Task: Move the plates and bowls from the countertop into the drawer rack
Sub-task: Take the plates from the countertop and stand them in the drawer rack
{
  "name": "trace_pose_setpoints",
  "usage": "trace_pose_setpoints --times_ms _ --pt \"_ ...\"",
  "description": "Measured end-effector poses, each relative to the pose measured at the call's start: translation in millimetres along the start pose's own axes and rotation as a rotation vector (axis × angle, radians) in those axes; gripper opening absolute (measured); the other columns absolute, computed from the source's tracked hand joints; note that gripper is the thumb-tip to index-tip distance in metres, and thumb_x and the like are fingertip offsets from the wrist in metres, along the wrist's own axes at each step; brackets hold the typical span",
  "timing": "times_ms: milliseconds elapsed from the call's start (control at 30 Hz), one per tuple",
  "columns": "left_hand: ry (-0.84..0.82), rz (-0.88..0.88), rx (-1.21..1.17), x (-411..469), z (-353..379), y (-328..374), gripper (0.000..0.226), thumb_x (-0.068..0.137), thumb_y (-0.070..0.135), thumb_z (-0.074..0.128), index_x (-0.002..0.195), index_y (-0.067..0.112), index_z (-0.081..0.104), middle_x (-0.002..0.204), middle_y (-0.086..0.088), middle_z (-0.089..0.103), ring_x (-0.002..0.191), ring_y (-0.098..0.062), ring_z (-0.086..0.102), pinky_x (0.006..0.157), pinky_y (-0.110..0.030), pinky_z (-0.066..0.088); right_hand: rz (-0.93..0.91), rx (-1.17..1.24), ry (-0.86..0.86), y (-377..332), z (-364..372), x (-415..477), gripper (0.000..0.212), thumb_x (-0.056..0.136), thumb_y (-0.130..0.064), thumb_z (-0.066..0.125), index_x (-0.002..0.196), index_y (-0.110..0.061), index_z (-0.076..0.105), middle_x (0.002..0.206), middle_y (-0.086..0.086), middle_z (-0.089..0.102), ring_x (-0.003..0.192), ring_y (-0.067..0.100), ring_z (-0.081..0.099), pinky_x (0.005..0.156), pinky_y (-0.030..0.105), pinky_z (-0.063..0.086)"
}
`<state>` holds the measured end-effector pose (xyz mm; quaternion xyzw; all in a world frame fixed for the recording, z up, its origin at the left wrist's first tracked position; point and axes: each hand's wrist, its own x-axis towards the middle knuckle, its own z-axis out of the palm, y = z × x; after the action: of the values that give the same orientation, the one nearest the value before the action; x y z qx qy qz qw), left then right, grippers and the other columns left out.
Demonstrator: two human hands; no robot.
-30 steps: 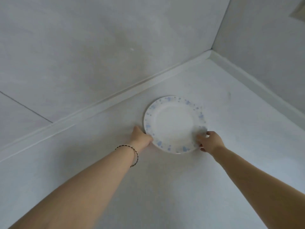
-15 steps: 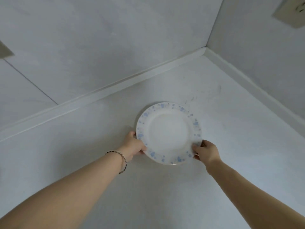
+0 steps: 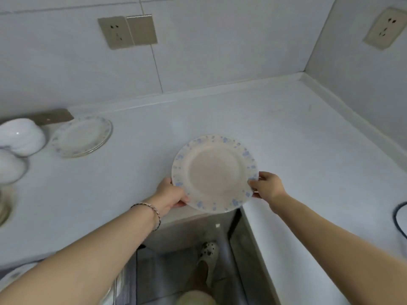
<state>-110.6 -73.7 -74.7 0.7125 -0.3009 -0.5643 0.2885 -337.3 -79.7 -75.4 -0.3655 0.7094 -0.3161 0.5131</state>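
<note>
A white plate with blue flecks on its rim [image 3: 214, 172] is held level above the inner corner of the countertop [image 3: 286, 137]. My left hand [image 3: 170, 194] grips its left edge and my right hand [image 3: 267, 186] grips its right edge. Another patterned plate [image 3: 82, 136] lies on the counter at the left. Two white bowls [image 3: 21, 136] [image 3: 10, 166] stand upside down at the far left. At the bottom left, under my left arm, a plate rim [image 3: 13, 277] shows in what may be the drawer rack; most of it is hidden.
Wall sockets [image 3: 127, 31] [image 3: 384, 30] sit on the tiled walls behind the counter. A dark cord [image 3: 398, 219] loops on the counter at the right edge. Below the counter's inner corner I see the floor and a foot in a perforated shoe [image 3: 208, 252].
The plate has come off the counter near the wall corner and moved toward me, over the counter's front edge. My view has pulled back, bringing the other plate, bowls and floor into sight.
</note>
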Motion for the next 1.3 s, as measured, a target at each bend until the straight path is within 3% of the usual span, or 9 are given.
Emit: trace_pose_setpoints --times_ms 300,467,567,733,900,1067,1133,1233,1300 --pt "0.076 -0.062 -0.102 -137 -134 -120 0.037 0.072 -0.023 0.061 0.086 0.011 0.060 0.085 -0.005 0.065 0.074 -0.017 0.062 0.059 -0.026 0.058 -0.104 -0.230 -0.269 20 96 -140 0.024 0.088 0.002 0.054 0.111 0.008 0.060 0.102 0.028 0.066 0.088 0.037 0.065 0.086 0.045 0.055" --pt "0.165 -0.103 -0.111 -176 -211 -176 0.037 0.073 -0.021 0.061 0.085 0.014 0.058 0.084 -0.005 0.063 0.075 -0.017 0.061 0.055 -0.026 0.058 -0.100 -0.277 -0.394 41 173 -191 0.023 0.087 0.008 0.053 0.109 0.009 0.059 0.104 0.026 0.064 0.087 0.028 0.062 0.065 0.031 0.059" --pt "0.196 -0.148 -0.147 -197 -266 -217 0.038 0.074 -0.022 0.061 0.093 0.011 0.059 0.090 -0.005 0.063 0.081 -0.019 0.062 0.058 -0.028 0.059 -0.071 -0.315 -0.449 58 229 -227 0.022 0.087 0.006 0.054 0.108 0.007 0.059 0.099 0.021 0.064 0.089 0.034 0.064 0.083 0.047 0.057" --pt "0.245 -0.217 -0.165 -218 -366 -286 0.037 0.070 -0.021 0.065 0.087 0.011 0.057 0.094 -0.007 0.062 0.101 -0.029 0.060 0.071 -0.035 0.057 0.007 -0.283 -0.511 93 329 -286 0.026 0.090 0.005 0.053 0.115 0.007 0.055 0.100 0.018 0.062 0.083 0.027 0.062 0.067 0.028 0.060" --pt "0.222 -0.259 -0.121 -225 -453 -335 0.038 0.070 -0.020 0.067 0.093 0.007 0.057 0.103 -0.011 0.063 0.097 -0.027 0.061 0.070 -0.033 0.059 0.063 -0.295 -0.498 123 417 -333 0.016 0.092 0.003 0.051 0.106 0.000 0.056 0.093 0.012 0.063 0.091 0.030 0.060 0.083 0.038 0.051" --pt "0.196 -0.339 -0.068 -200 -508 -377 0.039 0.071 -0.021 0.064 0.081 0.015 0.054 0.102 -0.010 0.063 0.103 -0.030 0.060 0.081 -0.039 0.057 0.132 -0.323 -0.510 157 481 -346 0.011 0.091 0.003 0.050 0.099 -0.003 0.054 0.094 0.010 0.060 0.074 0.018 0.058 0.044 0.011 0.051" --pt "0.181 -0.384 -0.018 -182 -521 -392 0.037 0.071 -0.020 0.064 0.086 0.012 0.057 0.107 -0.011 0.064 0.104 -0.029 0.061 0.082 -0.041 0.057 0.170 -0.339 -0.499 170 504 -342 0.014 0.090 0.004 0.051 0.103 0.000 0.056 0.094 0.012 0.060 0.081 0.025 0.060 0.051 0.017 0.056" --pt "0.204 -0.443 0.048 -151 -538 -411 0.035 0.072 -0.017 0.065 0.081 0.015 0.054 0.095 -0.005 0.062 0.101 -0.025 0.058 0.078 -0.035 0.058 0.212 -0.374 -0.471 188 541 -328 0.024 0.087 0.002 0.054 0.111 0.007 0.057 0.097 0.016 0.061 0.095 0.038 0.062 0.082 0.048 0.056" --pt "0.215 -0.456 0.076 -125 -550 -421 0.032 0.072 -0.017 0.065 0.089 0.010 0.060 0.100 -0.009 0.065 0.103 -0.027 0.060 0.075 -0.032 0.058 0.254 -0.357 -0.465 193 567 -313 0.030 0.086 0.006 0.054 0.117 0.007 0.055 0.098 0.016 0.060 0.092 0.035 0.060 0.084 0.050 0.054"
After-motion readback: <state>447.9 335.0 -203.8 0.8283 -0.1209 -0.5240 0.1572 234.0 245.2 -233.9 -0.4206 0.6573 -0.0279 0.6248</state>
